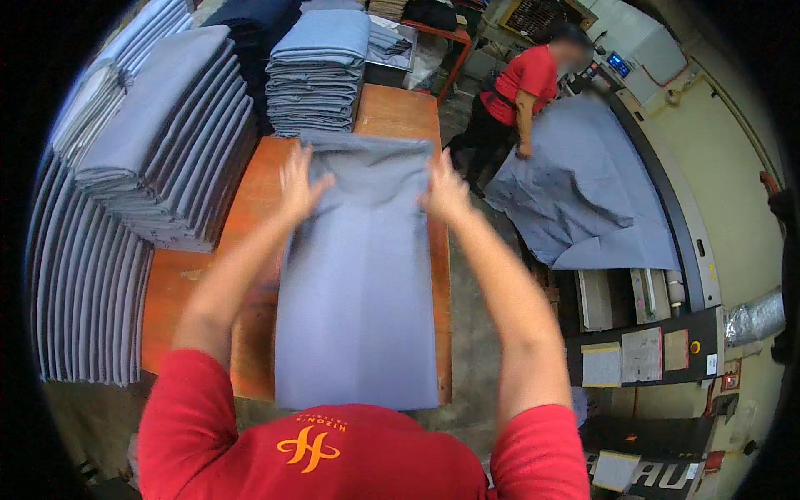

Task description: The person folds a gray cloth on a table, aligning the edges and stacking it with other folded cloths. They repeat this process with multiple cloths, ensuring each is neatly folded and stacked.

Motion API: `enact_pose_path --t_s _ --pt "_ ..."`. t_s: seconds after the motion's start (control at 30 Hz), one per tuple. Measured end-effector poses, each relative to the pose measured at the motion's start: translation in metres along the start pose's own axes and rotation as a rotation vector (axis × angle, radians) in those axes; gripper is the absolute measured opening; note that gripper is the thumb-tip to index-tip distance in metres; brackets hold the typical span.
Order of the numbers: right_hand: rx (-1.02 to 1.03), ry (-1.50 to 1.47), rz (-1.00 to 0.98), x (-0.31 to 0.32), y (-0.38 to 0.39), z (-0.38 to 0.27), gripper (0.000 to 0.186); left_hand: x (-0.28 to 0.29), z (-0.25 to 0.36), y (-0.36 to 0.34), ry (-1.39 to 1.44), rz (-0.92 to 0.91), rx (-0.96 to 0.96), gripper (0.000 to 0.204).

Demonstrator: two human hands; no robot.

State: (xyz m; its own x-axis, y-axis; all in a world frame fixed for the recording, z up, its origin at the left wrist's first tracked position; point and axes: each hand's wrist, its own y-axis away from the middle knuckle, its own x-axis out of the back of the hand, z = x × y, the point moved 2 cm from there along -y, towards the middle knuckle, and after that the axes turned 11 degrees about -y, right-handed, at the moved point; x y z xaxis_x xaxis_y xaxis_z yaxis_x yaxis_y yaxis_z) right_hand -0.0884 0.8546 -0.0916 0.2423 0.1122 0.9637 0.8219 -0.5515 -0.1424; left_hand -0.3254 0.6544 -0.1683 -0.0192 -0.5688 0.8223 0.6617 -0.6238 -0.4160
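A long grey-blue cloth (355, 300) lies lengthwise on the orange wooden table (183, 321), its top end folded or rumpled into a band. At that end, my left hand (303, 185) touches the left edge with fingers spread and thumb out over the fabric. Opposite it, my right hand (442, 185) is at the right edge, fingers apart and slightly bent. Neither hand visibly grips the cloth.
Tall folded-cloth stacks (158, 133) line the left, with another pile (317, 75) beyond my hands. At right, a co-worker in a red shirt (525, 79) handles a large grey-blue sheet (583, 200) on a long machine (683, 333). A red metal rack (446, 37) stands behind.
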Motion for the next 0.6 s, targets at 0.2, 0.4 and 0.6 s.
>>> enact_pose_path --t_s 0.2,0.4,0.6 --pt "-0.006 -0.247 -0.217 -0.140 0.270 -0.038 0.060 0.043 0.021 0.312 -0.263 -0.369 0.009 0.066" --pt "-0.099 -0.309 -0.097 -0.136 0.414 -0.042 0.054 0.112 -0.006 0.403 -0.086 -0.390 0.268 0.059" --pt "-0.391 -0.609 0.166 -0.127 0.408 -0.016 0.040 0.070 -0.042 0.333 0.268 -0.530 0.636 0.040"
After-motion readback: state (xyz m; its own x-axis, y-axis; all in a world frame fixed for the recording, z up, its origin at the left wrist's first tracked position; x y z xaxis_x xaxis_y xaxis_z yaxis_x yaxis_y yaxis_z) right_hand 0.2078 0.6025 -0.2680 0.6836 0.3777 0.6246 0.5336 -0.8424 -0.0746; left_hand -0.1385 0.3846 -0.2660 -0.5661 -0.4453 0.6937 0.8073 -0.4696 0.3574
